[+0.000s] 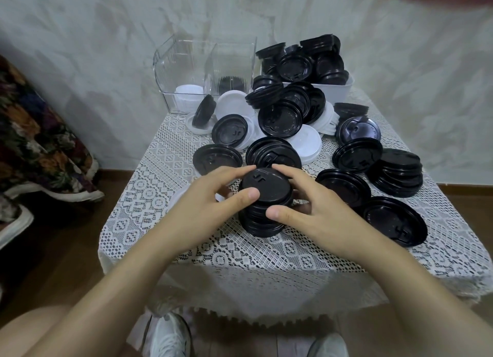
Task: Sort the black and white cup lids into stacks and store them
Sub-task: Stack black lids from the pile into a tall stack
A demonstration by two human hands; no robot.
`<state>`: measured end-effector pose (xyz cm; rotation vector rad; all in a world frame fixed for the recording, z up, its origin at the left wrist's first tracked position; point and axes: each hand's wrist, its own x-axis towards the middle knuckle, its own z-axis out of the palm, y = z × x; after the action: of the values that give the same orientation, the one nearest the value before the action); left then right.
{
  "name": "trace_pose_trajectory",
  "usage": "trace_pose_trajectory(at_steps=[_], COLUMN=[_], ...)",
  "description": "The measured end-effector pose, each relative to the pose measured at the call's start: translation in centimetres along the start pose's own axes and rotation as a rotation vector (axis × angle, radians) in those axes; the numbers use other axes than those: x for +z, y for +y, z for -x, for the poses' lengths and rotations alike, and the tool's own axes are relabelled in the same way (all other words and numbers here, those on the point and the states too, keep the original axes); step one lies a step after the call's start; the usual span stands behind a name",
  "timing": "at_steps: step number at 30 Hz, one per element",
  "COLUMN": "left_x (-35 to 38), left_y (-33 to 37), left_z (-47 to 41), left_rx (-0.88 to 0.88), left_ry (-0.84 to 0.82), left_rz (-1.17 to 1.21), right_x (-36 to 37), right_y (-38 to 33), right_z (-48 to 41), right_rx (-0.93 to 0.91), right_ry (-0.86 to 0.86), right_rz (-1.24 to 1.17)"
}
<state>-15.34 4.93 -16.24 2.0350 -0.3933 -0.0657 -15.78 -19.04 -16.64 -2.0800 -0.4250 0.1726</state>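
A stack of black lids (262,204) stands at the middle of the table near its front. My left hand (210,199) holds it from the left, thumb on the top lid's edge. My right hand (306,207) grips it from the right, fingers curled round the far side. Loose black lids (280,119) and white lids (306,143) lie heaped behind the stack. A clear two-compartment container (186,71) at the back left holds white lids (186,95) on its left side and black lids (229,83) on its right.
A white bin (336,88) at the back right is piled with black lids. Another black stack (397,175) and single lids (394,223) lie to the right. A lace cloth (186,252) covers the small table. A wall is behind; a floral fabric (40,132) hangs at the left.
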Motion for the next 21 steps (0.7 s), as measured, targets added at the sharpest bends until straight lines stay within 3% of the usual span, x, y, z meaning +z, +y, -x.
trace_pose_trajectory(at_steps=[21], left_x=[-0.65], left_y=[-0.38], left_z=[-0.58], left_rx=[0.029], left_ry=[-0.066], left_rz=[-0.070], right_x=[-0.05], right_y=[-0.28], right_z=[-0.18], right_rx=[-0.019], right_ry=[-0.048], right_rz=[-0.059])
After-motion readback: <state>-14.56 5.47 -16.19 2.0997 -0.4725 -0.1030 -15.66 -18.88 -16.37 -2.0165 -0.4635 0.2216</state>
